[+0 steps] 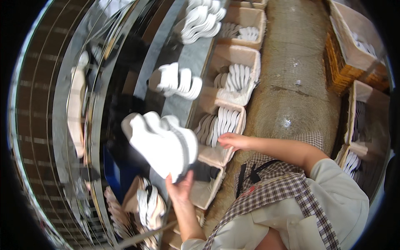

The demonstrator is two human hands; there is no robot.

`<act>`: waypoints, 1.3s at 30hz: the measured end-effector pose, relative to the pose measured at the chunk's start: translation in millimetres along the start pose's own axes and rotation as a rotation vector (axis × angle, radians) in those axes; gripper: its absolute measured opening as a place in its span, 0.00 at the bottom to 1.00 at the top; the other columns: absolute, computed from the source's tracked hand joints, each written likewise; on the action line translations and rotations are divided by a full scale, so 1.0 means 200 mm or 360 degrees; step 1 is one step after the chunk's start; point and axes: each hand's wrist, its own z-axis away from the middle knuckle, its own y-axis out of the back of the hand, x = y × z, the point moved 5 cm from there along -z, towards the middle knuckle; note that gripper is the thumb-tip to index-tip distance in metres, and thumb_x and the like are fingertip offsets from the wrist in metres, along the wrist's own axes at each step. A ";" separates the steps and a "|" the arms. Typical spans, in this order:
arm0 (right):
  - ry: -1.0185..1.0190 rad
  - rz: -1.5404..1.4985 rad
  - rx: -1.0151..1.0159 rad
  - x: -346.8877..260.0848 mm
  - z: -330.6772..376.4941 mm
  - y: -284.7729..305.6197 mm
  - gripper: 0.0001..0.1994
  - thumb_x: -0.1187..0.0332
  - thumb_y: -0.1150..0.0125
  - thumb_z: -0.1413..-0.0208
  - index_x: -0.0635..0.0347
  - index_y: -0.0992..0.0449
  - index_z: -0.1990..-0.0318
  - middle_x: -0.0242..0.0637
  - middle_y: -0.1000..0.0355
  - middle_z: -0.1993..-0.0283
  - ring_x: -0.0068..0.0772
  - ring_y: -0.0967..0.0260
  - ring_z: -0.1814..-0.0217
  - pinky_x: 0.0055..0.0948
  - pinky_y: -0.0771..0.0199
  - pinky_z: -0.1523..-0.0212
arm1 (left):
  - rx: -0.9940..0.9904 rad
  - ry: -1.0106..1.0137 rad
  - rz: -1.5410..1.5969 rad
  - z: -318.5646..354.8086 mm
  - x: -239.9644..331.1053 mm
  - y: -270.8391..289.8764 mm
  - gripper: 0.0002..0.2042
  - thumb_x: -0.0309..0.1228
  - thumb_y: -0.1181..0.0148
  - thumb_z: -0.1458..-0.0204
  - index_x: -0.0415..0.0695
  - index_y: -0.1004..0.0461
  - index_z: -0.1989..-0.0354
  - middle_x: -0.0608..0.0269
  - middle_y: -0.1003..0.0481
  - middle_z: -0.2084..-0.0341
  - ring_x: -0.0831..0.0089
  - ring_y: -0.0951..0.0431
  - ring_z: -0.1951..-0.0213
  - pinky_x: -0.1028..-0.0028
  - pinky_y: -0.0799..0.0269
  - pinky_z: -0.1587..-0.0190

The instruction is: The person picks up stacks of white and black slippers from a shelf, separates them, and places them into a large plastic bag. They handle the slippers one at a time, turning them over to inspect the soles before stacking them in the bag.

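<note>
My left hand point(181, 189) is closed on the lower end of a stack of white shoe soles point(162, 143), blurred at its edges. The stack stands tilted above the grey ledge, with a grey-brown sole at its far left side. My right hand point(235, 141) reaches over the rim of a cloth-lined bin point(230, 155), its fingers stretched toward the upright white soles point(224, 123) inside. Whether the fingertips touch those soles I cannot tell. Further up the ledge lies another small stack of white soles point(183, 82).
More lined bins point(255, 62) of soles line the ledge point(192, 54). A wire-guarded conveyor point(89, 104) runs at the left. Beige and white soles point(150, 206) pile up at the lower left. Orange crates point(335, 62) and bins stand right, across the wet-looking brown floor point(296, 62).
</note>
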 end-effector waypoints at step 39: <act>0.0010 -0.1048 -0.0061 -0.03 0.50 -0.57 0.33 0.52 0.49 0.50 0.65 0.40 0.40 0.50 0.35 0.44 0.44 0.34 0.45 0.39 0.35 0.43 | -0.0591 -0.0118 -0.0185 0.21 -0.32 0.24 0.24 0.38 0.52 0.41 0.41 0.44 0.38 0.56 0.37 0.44 0.61 0.35 0.44 0.60 0.34 0.44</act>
